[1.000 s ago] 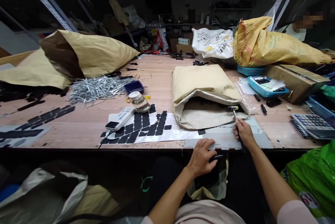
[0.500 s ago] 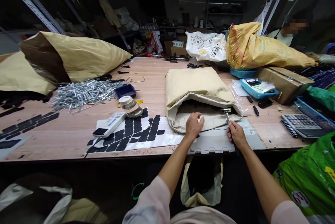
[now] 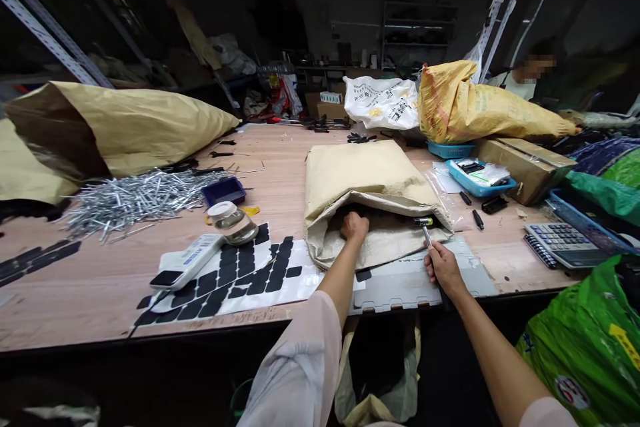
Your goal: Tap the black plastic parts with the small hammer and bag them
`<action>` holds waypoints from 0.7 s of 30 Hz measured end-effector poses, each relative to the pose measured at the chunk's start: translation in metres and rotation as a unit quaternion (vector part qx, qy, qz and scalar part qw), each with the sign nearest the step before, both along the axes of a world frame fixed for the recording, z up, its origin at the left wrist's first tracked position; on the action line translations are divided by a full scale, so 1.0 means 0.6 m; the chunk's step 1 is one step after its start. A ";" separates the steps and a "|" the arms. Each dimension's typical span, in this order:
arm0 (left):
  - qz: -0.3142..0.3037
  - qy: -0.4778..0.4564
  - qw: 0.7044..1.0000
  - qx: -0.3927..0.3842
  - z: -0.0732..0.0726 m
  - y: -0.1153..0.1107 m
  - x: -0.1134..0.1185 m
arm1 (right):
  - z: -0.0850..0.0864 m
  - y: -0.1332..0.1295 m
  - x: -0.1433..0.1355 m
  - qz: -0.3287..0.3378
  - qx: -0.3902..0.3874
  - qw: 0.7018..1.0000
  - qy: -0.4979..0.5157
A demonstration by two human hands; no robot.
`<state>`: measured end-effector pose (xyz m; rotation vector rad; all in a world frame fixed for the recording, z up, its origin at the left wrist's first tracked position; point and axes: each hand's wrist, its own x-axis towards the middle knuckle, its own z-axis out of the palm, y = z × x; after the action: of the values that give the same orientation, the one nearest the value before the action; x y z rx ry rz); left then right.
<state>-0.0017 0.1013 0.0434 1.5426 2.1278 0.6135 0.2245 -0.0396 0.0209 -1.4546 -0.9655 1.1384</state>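
Observation:
A large tan paper sack (image 3: 360,170) lies on the table with its mouth toward me. My left hand (image 3: 355,226) reaches into that mouth, and its fingers are lost in the dark inside. Near the right corner of the opening, my right hand (image 3: 444,268) is closed around the handle of a small hammer (image 3: 426,232). The hammer's head is metal with a yellow-green face and points away from me, close to the sack's lower lip. Under the sack's front edge a grey board (image 3: 400,290) lies along the table edge.
Left of the sack are black pads on white sheets (image 3: 225,274), a white handheld device (image 3: 187,262), a lidded jar (image 3: 233,222), a dark blue tray (image 3: 223,192) and many metal rods (image 3: 140,200). To the right are a calculator (image 3: 565,244) and a green bag (image 3: 575,340). A person sits far right.
My left hand has moved forward from in front of the sack into its mouth. My right hand still grips the hammer. The whole view has shifted slightly.

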 end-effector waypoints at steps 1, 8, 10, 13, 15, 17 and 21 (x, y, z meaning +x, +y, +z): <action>0.019 -0.005 1.000 -0.004 0.003 -0.008 -0.004 | 0.000 0.000 0.000 -0.001 0.001 1.000 -0.001; -0.109 -0.071 0.986 0.102 -0.013 -0.121 -0.019 | 0.003 0.001 0.000 0.002 0.005 1.000 -0.012; -0.213 -0.066 0.967 0.121 -0.025 -0.147 -0.010 | 0.005 -0.001 0.000 0.001 0.005 1.000 -0.017; -0.266 -0.020 0.954 0.134 -0.040 -0.163 0.005 | 0.010 -0.002 0.000 0.003 0.012 1.000 -0.024; -0.255 -0.011 0.958 0.131 -0.045 -0.163 0.010 | 0.011 -0.002 0.000 0.005 0.016 0.999 -0.028; -0.251 -0.021 0.960 0.123 -0.046 -0.160 0.011 | 0.012 -0.003 -0.001 0.007 0.019 0.999 -0.035; -0.246 -0.041 0.963 0.100 -0.042 -0.157 0.009 | 0.013 -0.013 -0.004 0.009 0.021 0.998 -0.053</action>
<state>0.0039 0.0071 0.0183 2.0223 1.5659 0.7095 0.2220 -0.0472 0.0287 -1.4869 -1.0728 1.0558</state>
